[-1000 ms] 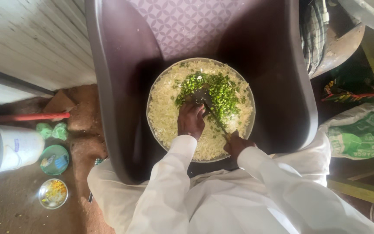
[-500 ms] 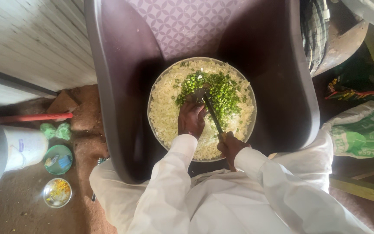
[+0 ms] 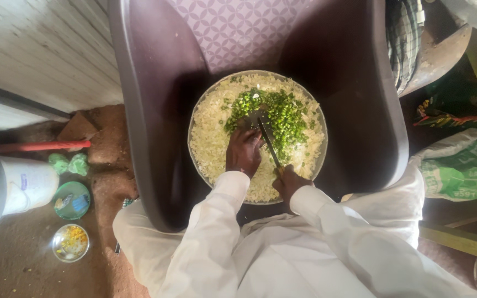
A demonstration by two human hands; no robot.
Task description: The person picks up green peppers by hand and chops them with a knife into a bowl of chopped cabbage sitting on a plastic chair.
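A round metal tray rests on the seat of a dark plastic chair. It holds pale shredded vegetable with a heap of chopped green bits on top. My right hand grips the handle of a knife, whose blade points up into the green heap. My left hand presses down on the food just left of the blade, fingers curled. Both arms wear white sleeves.
On the dirt floor at left stand a white plastic jug, a small green lid, a little bowl of yellow food and a red stick. A green printed sack lies at right.
The knife has shifted slightly over the green heap while my left hand stays beside it. The view has hardly moved.
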